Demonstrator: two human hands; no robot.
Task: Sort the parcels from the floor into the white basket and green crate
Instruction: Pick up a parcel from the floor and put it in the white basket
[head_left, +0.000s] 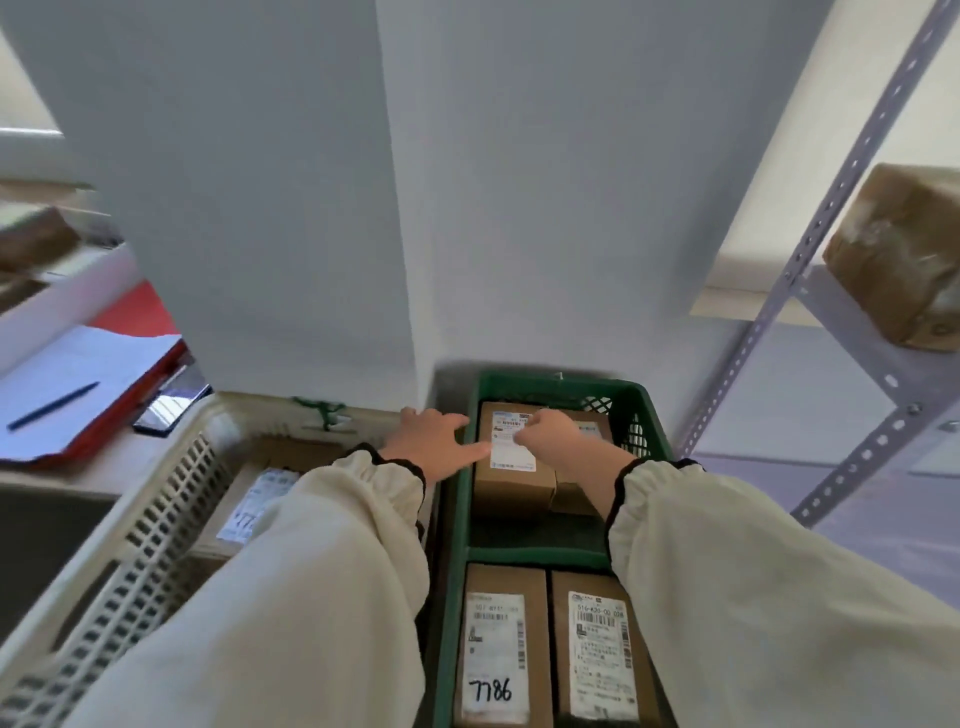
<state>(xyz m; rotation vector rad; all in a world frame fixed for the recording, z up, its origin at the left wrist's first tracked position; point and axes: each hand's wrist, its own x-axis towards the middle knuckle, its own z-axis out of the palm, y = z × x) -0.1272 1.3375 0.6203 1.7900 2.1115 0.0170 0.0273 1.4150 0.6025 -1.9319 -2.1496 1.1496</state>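
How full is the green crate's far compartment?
Partly full. A labelled box and a second box beside it sit at its far end; the bare floor of the crate shows between them and the divider.

So the outfit is pretty simple: the left sleeve (291, 597) and right sleeve (753, 597) are both a cream, off-white fabric, really roomy and puffy, with soft creases running along them. Each one gathers in tight at the wrist, where the left cuff (396, 467) and right cuff (626, 486) are ruched (elastic, by the look of it) and edged with a thin black trim. Past the cuffs the left hand (436, 441) and right hand (550, 431) are bare. Fabric looks matte and plain, same on both sides.
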